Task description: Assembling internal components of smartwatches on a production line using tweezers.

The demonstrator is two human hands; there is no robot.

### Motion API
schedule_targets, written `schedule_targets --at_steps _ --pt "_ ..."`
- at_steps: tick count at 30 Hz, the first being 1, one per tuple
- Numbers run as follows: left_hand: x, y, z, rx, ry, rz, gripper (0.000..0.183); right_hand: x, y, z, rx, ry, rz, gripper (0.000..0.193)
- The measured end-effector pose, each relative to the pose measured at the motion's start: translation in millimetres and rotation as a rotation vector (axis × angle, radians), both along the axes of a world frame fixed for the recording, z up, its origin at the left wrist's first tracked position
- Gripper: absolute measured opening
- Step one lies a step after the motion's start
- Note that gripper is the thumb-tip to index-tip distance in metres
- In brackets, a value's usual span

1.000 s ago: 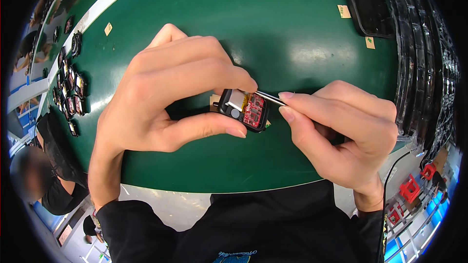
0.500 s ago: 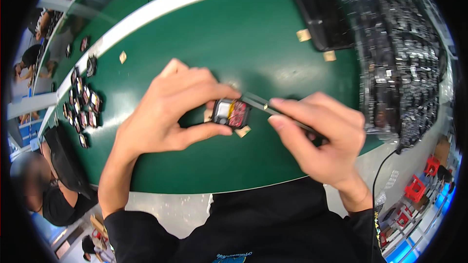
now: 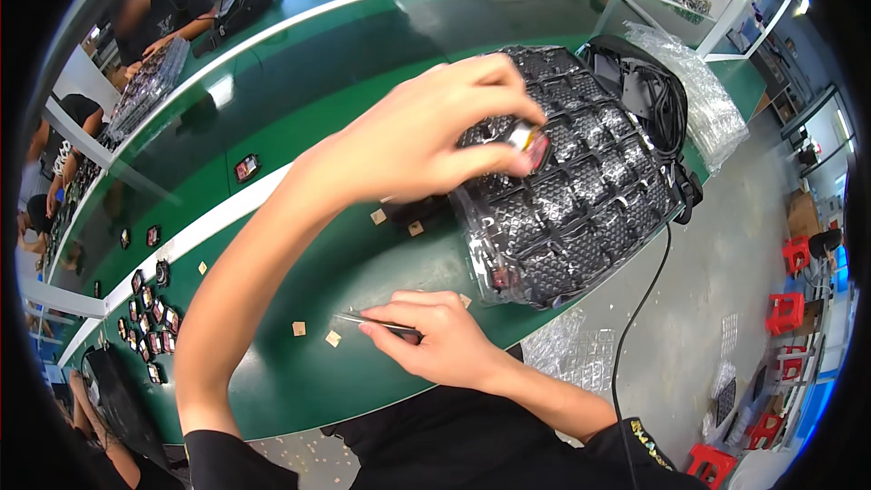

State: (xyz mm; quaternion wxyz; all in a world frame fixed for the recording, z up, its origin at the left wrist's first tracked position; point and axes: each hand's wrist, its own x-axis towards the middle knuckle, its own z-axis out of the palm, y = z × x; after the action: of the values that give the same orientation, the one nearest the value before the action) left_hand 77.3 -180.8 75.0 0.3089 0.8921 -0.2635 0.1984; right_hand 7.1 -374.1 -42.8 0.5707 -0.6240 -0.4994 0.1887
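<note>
My left hand (image 3: 445, 132) reaches to the far right, blurred by motion. Between its thumb and fingers is a small watch-like electronic module (image 3: 536, 151) with a red and silver inside, held over a stack of black plastic compartment trays (image 3: 581, 213). Whether the module touches the top tray, I cannot tell. Low over the green table, my right hand (image 3: 445, 336) grips a pair of tweezers (image 3: 386, 323), tips pointing left. Small beige squares (image 3: 333, 338) lie by the tips.
Several similar modules (image 3: 154, 318) are grouped at the left; another module (image 3: 247, 168) lies beyond the white strip (image 3: 195, 230). A black cable (image 3: 626, 327) hangs off the right edge. Black cords (image 3: 662, 104) lie behind the trays. A person (image 3: 172, 14) sits across the bench.
My left hand has carried the module from the table's middle to above the black trays. My right hand with the tweezers is now apart from the module. The view has swung right.
</note>
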Motion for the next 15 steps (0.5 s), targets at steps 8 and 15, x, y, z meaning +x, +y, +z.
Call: schedule_targets --at_steps 8,15 --pt "61.8 -12.7 -29.3 0.189 0.015 0.044 0.06 -3.1 -4.9 -5.1 0.056 -0.029 -0.009 0.016" --pt "31.8 -11.4 -39.7 0.266 0.12 0.21 0.087 -5.0 -4.0 -3.8 0.016 -0.117 0.016 0.015"
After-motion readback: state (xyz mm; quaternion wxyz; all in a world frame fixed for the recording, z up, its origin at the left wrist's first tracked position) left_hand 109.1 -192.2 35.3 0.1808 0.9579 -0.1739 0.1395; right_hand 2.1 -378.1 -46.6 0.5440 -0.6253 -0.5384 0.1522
